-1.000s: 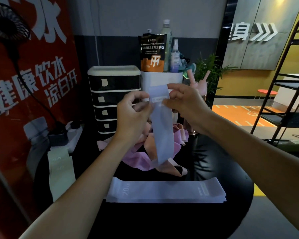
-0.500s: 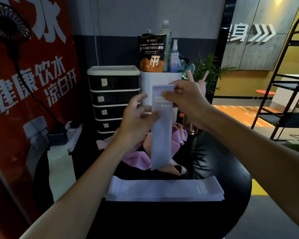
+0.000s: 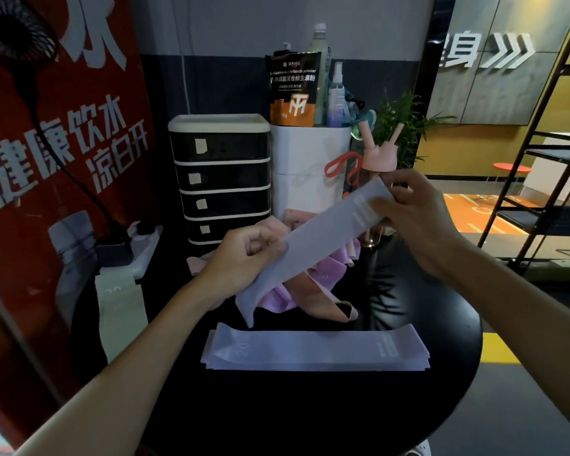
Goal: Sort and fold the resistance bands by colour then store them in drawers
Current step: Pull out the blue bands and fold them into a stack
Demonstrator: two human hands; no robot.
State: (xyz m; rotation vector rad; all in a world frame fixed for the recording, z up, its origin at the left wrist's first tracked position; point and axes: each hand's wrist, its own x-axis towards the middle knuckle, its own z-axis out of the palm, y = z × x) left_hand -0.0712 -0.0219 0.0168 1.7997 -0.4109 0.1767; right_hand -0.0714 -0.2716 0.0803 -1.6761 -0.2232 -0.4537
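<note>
I hold a lavender resistance band (image 3: pixel 313 236) stretched slantwise above the round black table (image 3: pixel 448 324). My right hand (image 3: pixel 408 222) pinches its upper end and my left hand (image 3: pixel 241 258) pinches it lower down, its tail hanging below. Flat on the table in front lies a stack of lavender bands (image 3: pixel 313 350). Behind it sits a heap of pink and peach bands (image 3: pixel 310 284). Pale green bands (image 3: pixel 119 311) lie at the table's left edge. A black drawer unit (image 3: pixel 221 179) with a white top stands at the back, all drawers shut.
A white box (image 3: pixel 310 169) beside the drawers carries a pouch, bottles and a spray bottle. A pink bottle (image 3: pixel 379 156) and a plant stand behind my right hand. A power strip (image 3: pixel 135 248) lies at back left, a fan stands on the left, a black shelf rack on the right.
The band hung straight down from both hands near its top. My hands have moved apart: the right went right, the left slid down, so the band now lies stretched at a slant.
</note>
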